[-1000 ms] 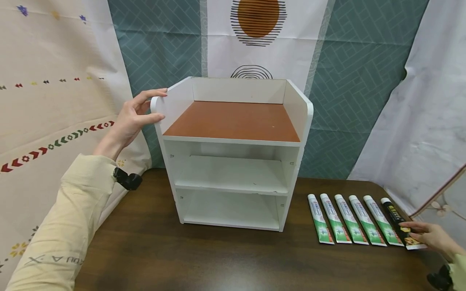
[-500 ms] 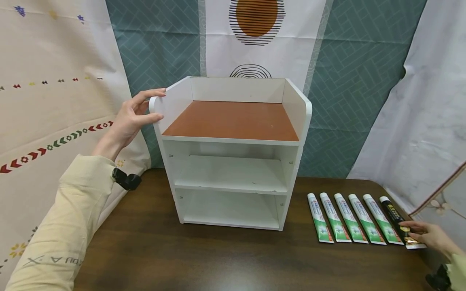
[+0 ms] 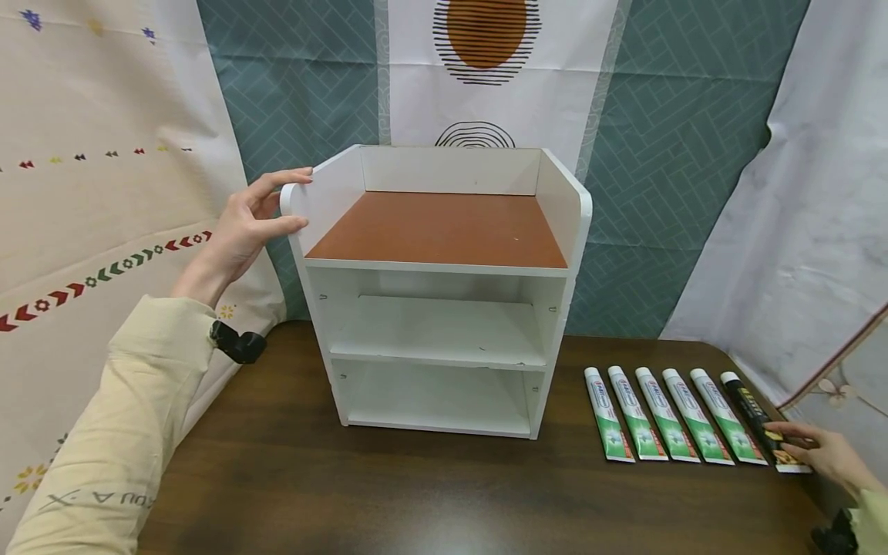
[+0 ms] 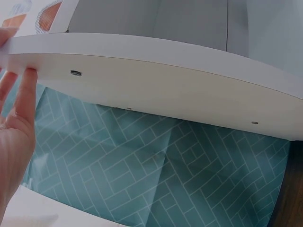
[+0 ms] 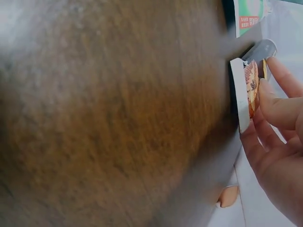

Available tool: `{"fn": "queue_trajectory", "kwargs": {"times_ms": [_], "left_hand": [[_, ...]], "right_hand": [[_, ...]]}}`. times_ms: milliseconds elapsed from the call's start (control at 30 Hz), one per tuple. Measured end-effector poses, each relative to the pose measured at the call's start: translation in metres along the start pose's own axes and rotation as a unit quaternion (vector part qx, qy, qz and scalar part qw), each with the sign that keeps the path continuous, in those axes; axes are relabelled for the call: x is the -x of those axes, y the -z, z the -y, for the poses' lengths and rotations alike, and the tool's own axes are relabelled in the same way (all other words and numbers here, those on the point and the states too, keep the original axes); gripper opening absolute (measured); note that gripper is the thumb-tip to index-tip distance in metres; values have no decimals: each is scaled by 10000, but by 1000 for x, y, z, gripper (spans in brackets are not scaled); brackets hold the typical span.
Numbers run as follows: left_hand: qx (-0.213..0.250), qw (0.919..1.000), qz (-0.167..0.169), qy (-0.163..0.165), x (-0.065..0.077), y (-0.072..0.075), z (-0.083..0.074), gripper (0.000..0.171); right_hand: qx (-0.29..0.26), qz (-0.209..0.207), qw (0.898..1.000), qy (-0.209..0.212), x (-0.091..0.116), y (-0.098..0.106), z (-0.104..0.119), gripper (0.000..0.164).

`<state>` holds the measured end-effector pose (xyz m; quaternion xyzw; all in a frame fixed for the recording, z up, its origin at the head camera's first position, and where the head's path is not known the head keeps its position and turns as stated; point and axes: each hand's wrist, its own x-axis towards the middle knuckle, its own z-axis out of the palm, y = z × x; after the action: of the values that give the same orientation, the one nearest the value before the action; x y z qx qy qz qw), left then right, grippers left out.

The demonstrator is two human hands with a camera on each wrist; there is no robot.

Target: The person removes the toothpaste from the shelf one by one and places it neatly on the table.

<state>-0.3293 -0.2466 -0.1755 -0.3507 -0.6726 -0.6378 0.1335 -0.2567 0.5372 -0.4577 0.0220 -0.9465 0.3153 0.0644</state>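
A small white shelf unit (image 3: 444, 267) with a brown top board stands upright on the dark wooden table. My left hand (image 3: 243, 220) grips the upper front corner of its left side panel, thumb inside and fingers over the edge. In the left wrist view the left hand (image 4: 19, 113) shows at that panel (image 4: 156, 85). At the right, my right hand (image 3: 825, 455) holds the lower part of a black toothpaste tube (image 3: 749, 408) by its sides. The right wrist view shows the right hand's thumb (image 5: 277, 109) on the tube's printed face, near its white crimped end (image 5: 240, 94).
Several white and green toothpaste tubes (image 3: 694, 416) lie side by side, caps away from me, left of the black one. Patterned cloth (image 3: 312, 116) hangs behind the table (image 3: 388, 493). A white cloth (image 3: 798, 254) hangs at the right, a cream one (image 3: 104, 193) at the left.
The head view has shifted slightly, so everything sits a little further left. Both hands keep their places on the shelf unit and the black toothpaste tube.
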Motion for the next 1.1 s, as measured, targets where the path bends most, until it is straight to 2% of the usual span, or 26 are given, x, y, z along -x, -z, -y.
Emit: {"fn": "queue_trajectory", "kwargs": {"times_ms": [600,900,1000,1100], "left_hand": [[151,9998,73,-74,1,1,0,48],[85,9999,49,-54,2,3,0,48],[36,10000,47,-40,2,3,1,48],[-13,10000,58,-36,2,3,2,48]], "right_hand": [[476,-81,9987,177,-1,-4,-9,32],[284,-19,9996,-15,-6,-6,-13,35],[449,-277,9986,56,-5,-6,-8,32],[634,-518,9966,104,-4,-6,4,39]]}}
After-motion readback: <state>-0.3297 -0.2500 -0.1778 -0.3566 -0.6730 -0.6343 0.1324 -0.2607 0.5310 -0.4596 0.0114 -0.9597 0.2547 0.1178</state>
